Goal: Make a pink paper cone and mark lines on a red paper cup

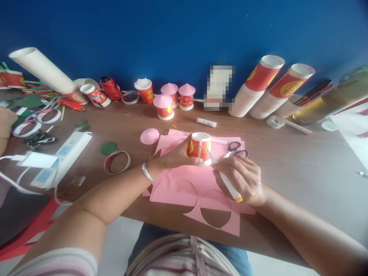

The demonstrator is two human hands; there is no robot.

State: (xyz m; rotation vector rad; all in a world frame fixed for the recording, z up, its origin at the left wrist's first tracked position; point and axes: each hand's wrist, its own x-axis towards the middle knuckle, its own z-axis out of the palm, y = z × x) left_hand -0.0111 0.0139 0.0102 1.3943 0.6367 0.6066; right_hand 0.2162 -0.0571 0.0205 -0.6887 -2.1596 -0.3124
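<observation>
My left hand (184, 154) is closed round a red and white paper cup (196, 147), which stands bottom-up over pink paper (176, 186). A pale vertical strip runs down the cup's side. In my right hand (241, 174) is a white utility knife (230, 187) with a yellow end, its blade at the cup's lower right side. Scissors with dark handles (234, 146) lie just behind my right hand on the paper. Round holes are cut in the front sheets. A pink paper cone (149, 136) lies to the left.
Cups with pink cone roofs (186, 90) stand along the blue wall, with a glue stick (206, 122) before them. Stacked paper cups (247, 96) lean at the right, near clear tape (276, 122). At left are a power strip (64, 155) and a tape roll (117, 162).
</observation>
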